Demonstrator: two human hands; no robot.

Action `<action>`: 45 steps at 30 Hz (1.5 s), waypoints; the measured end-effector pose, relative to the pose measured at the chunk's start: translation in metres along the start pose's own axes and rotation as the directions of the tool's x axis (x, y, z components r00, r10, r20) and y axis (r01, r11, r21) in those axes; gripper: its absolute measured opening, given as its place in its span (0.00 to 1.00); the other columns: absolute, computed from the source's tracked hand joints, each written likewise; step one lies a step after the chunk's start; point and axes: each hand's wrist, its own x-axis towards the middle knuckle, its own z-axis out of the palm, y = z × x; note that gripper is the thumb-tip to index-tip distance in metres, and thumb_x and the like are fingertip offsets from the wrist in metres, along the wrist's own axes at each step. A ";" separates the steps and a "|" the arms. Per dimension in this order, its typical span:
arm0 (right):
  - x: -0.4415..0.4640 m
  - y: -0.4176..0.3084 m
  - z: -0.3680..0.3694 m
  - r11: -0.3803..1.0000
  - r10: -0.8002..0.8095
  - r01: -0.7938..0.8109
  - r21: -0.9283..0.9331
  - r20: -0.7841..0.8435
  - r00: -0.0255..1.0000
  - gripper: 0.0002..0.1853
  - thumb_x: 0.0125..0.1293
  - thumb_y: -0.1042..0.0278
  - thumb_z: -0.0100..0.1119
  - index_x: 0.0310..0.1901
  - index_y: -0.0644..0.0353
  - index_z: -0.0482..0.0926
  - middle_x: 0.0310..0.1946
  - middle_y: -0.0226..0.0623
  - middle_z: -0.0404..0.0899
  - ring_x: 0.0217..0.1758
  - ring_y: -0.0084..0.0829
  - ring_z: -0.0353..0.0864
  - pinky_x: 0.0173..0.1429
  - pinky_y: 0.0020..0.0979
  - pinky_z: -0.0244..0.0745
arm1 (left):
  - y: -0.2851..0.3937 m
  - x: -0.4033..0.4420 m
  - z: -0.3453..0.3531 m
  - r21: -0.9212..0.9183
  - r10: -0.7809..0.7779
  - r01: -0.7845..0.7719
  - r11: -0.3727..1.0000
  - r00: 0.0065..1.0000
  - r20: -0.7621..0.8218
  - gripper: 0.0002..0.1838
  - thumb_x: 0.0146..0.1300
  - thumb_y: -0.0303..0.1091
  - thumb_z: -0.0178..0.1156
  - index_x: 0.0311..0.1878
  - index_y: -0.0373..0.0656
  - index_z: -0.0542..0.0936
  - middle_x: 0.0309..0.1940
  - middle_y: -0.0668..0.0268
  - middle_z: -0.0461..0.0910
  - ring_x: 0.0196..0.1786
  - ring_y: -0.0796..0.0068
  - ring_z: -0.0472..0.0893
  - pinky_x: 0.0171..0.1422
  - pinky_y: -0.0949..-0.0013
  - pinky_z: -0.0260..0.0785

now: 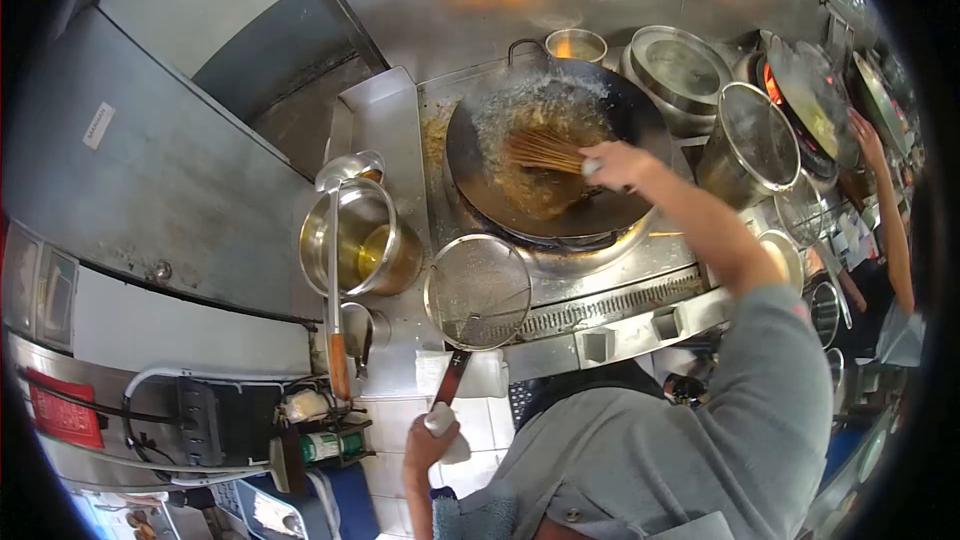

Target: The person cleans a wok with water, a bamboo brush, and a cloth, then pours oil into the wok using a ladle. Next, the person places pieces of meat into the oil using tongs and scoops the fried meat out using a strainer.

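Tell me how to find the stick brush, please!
Find the big dark wok in the upper middle. In it is the stick brush, gripped by the person's right hand. Its bundle of thin brown sticks sets it apart from the smooth metal pots nearby.

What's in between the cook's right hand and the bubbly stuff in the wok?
A bamboo wok brush. In the head view, the right hand holds one end, and its bristles point into the bubbling liquid in the wok.
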 end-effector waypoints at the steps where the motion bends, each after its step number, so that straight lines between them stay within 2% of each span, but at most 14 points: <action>1: -0.016 0.002 -0.028 0.999 0.028 -0.025 -0.031 0.085 0.996 0.39 0.50 0.52 0.65 0.67 0.48 0.68 0.65 0.42 0.69 0.62 0.43 0.74 0.66 0.36 0.69 | -0.013 -0.001 0.010 -0.032 -0.006 0.006 0.999 1.000 -0.009 0.30 0.46 0.46 0.74 0.44 0.28 0.80 0.39 0.44 0.82 0.44 0.52 0.84 0.48 0.58 0.76; 4: 0.006 -0.017 -0.045 0.954 0.100 -0.114 0.278 0.064 0.993 0.39 0.47 0.56 0.70 0.65 0.50 0.70 0.59 0.44 0.74 0.55 0.43 0.78 0.52 0.38 0.76 | 0.017 -0.011 0.025 -0.009 -0.067 0.067 0.998 0.994 -0.082 0.29 0.48 0.45 0.73 0.44 0.28 0.79 0.40 0.43 0.81 0.44 0.49 0.83 0.49 0.56 0.75; 8: 0.075 -0.015 0.053 0.899 -0.133 0.215 0.380 -0.232 0.964 0.38 0.53 0.60 0.67 0.67 0.58 0.66 0.46 0.47 0.81 0.36 0.40 0.83 0.30 0.40 0.81 | 0.012 -0.005 0.047 -0.048 -0.046 0.039 0.998 0.986 -0.159 0.28 0.48 0.43 0.73 0.44 0.27 0.79 0.43 0.42 0.80 0.45 0.45 0.81 0.50 0.55 0.74; 10: -0.017 -0.060 0.000 0.803 -0.100 -0.052 0.593 0.221 0.970 0.39 0.55 0.57 0.66 0.69 0.56 0.65 0.43 0.47 0.81 0.32 0.35 0.82 0.37 0.37 0.80 | 0.005 -0.002 0.052 -0.050 0.015 -0.025 0.998 0.981 -0.195 0.31 0.49 0.42 0.72 0.50 0.27 0.76 0.47 0.43 0.79 0.47 0.47 0.80 0.53 0.57 0.74; 13: -0.060 -0.013 -0.012 0.904 -0.383 0.295 0.311 0.281 0.880 0.40 0.54 0.55 0.67 0.69 0.55 0.64 0.49 0.44 0.81 0.50 0.34 0.79 0.57 0.31 0.72 | 0.026 0.003 0.047 -0.400 0.008 -0.069 0.914 0.988 -0.154 0.38 0.53 0.43 0.70 0.62 0.29 0.68 0.54 0.47 0.76 0.50 0.51 0.80 0.55 0.60 0.74; 16: -0.105 0.030 -0.091 0.939 -0.210 0.305 -0.158 0.440 0.873 0.35 0.51 0.59 0.67 0.62 0.59 0.71 0.49 0.48 0.81 0.52 0.39 0.80 0.56 0.36 0.74 | 0.107 0.008 0.028 -0.788 0.113 0.012 0.616 0.988 0.102 0.35 0.63 0.45 0.61 0.67 0.35 0.62 0.53 0.48 0.76 0.50 0.58 0.80 0.53 0.63 0.76; 19: -0.054 0.080 -0.105 0.817 -0.045 0.086 -0.570 0.086 0.995 0.18 0.51 0.62 0.64 0.43 0.61 0.83 0.40 0.49 0.83 0.48 0.45 0.82 0.49 0.40 0.79 | 0.166 0.043 0.053 -0.929 0.260 0.310 0.200 0.898 0.356 0.31 0.67 0.54 0.52 0.64 0.40 0.66 0.51 0.49 0.78 0.49 0.61 0.81 0.48 0.58 0.78; 22: 0.042 0.075 -0.042 0.893 -0.158 0.038 -0.449 -0.232 0.960 0.12 0.52 0.67 0.60 0.37 0.62 0.83 0.35 0.46 0.84 0.41 0.45 0.85 0.47 0.40 0.81 | 0.224 0.082 0.089 -0.822 0.376 0.548 0.158 0.736 0.563 0.32 0.68 0.63 0.43 0.62 0.47 0.69 0.51 0.54 0.79 0.49 0.61 0.81 0.46 0.53 0.77; 24: 0.041 0.025 -0.003 0.992 0.069 -0.102 -0.079 -0.337 0.939 0.14 0.53 0.64 0.58 0.40 0.62 0.83 0.46 0.49 0.81 0.50 0.44 0.82 0.56 0.42 0.77 | 0.275 0.094 0.105 -0.770 0.254 0.592 0.237 0.728 0.637 0.30 0.67 0.66 0.44 0.57 0.52 0.73 0.49 0.66 0.80 0.52 0.64 0.79 0.49 0.52 0.74; 28: 0.028 0.007 0.037 0.992 0.013 0.012 0.125 -0.200 0.980 0.20 0.54 0.65 0.57 0.49 0.61 0.79 0.51 0.52 0.78 0.55 0.49 0.79 0.59 0.42 0.74 | 0.323 0.136 0.141 -0.777 0.086 0.573 0.260 0.788 0.610 0.14 0.65 0.49 0.56 0.45 0.51 0.76 0.40 0.67 0.80 0.47 0.62 0.79 0.50 0.52 0.72; 31: 0.012 -0.001 0.025 0.999 0.001 -0.004 -0.054 -0.054 0.999 0.21 0.52 0.66 0.60 0.50 0.59 0.80 0.52 0.52 0.78 0.54 0.46 0.80 0.58 0.40 0.76 | 0.319 0.164 0.161 -0.791 0.211 0.546 0.276 0.768 0.604 0.06 0.60 0.35 0.55 0.40 0.49 0.76 0.34 0.65 0.79 0.41 0.65 0.80 0.45 0.56 0.73; 37: -0.126 -0.007 -0.019 0.995 -0.031 0.037 0.089 -0.068 0.997 0.36 0.49 0.65 0.63 0.63 0.65 0.69 0.57 0.55 0.74 0.60 0.44 0.76 0.64 0.39 0.70 | 0.266 0.202 0.127 -0.946 0.153 0.044 0.321 0.983 0.098 0.05 0.59 0.28 0.54 0.37 0.40 0.75 0.29 0.64 0.77 0.27 0.70 0.79 0.30 0.66 0.74; 42: -0.187 0.022 0.078 0.656 0.238 0.044 0.753 -0.261 0.936 0.42 0.53 0.51 0.67 0.69 0.54 0.64 0.61 0.49 0.72 0.62 0.41 0.74 0.64 0.33 0.67 | 0.245 0.211 0.072 -0.857 0.231 -0.104 0.505 0.973 0.019 0.11 0.54 0.21 0.52 0.42 0.35 0.73 0.33 0.63 0.76 0.30 0.69 0.79 0.34 0.65 0.75; 45: -0.213 -0.001 0.123 0.358 0.372 0.129 0.925 -0.269 0.889 0.43 0.55 0.53 0.68 0.68 0.65 0.62 0.60 0.53 0.72 0.64 0.41 0.71 0.67 0.34 0.63 | 0.263 0.188 0.072 -0.812 0.232 -0.220 0.541 0.967 -0.107 0.12 0.53 0.21 0.52 0.42 0.33 0.73 0.34 0.62 0.76 0.32 0.69 0.79 0.35 0.65 0.75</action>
